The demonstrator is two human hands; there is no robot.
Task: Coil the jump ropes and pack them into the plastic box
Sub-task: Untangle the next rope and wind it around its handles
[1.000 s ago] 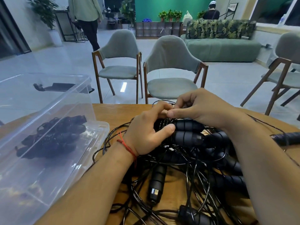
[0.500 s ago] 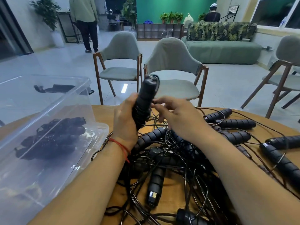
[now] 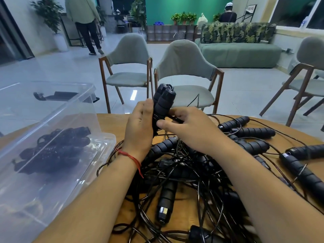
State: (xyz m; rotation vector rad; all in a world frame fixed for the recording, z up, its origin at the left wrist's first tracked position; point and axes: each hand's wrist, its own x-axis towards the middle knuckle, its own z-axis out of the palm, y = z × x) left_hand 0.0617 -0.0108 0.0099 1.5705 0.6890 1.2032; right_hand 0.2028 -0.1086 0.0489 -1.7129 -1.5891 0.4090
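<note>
A tangled pile of black jump ropes with ribbed foam handles covers the wooden table. My left hand grips two black handles held upright side by side above the pile. My right hand pinches the thin cord just beside those handles, thumb against them. The clear plastic box stands at the left, with a coiled black rope lying inside it.
Several loose handles lie at the right of the table. Two grey chairs stand just beyond the far edge, a third at the right. A person walks at the back left, and another sits by the green sofa.
My hands lifted off the pile. The left hand raised one handle, then a second handle joined it, and the right hand moved up to the cord beside them.
</note>
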